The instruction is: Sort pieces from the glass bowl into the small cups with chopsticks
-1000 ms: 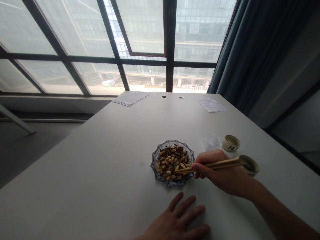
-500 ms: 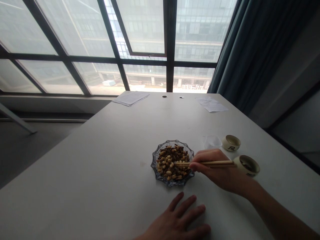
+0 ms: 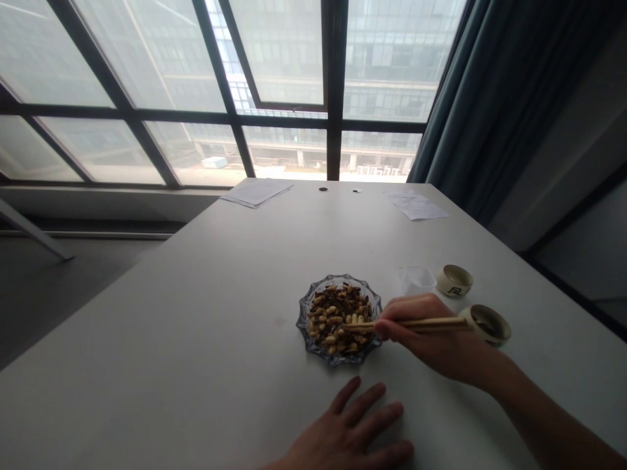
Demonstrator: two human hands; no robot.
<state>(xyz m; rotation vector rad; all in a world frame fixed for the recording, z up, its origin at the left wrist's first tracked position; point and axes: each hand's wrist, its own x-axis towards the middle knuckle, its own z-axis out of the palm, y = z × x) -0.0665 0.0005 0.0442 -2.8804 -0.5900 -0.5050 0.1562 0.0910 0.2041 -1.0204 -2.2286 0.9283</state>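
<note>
A wide, dark-framed window spans the view far beyond the glass bowl, which stands on my white tabletop. A dark blue curtain hangs beyond the bowl and to its right. My right hand is by the bowl's right rim, fingers closed around a pair of chopsticks. My left hand rests on the tabletop on the near side of the bowl, fingers spread, holding nothing. Paper sheets lie well beyond the bowl to its left, and creased paper beyond it to its right. Right of the bowl sit two pale cups and a clear plastic tub. The chopsticks reach in over the bowl's right rim, tips among the pale nuts and dark, slender seeds heaped inside; I can't tell whether they pinch one.
</note>
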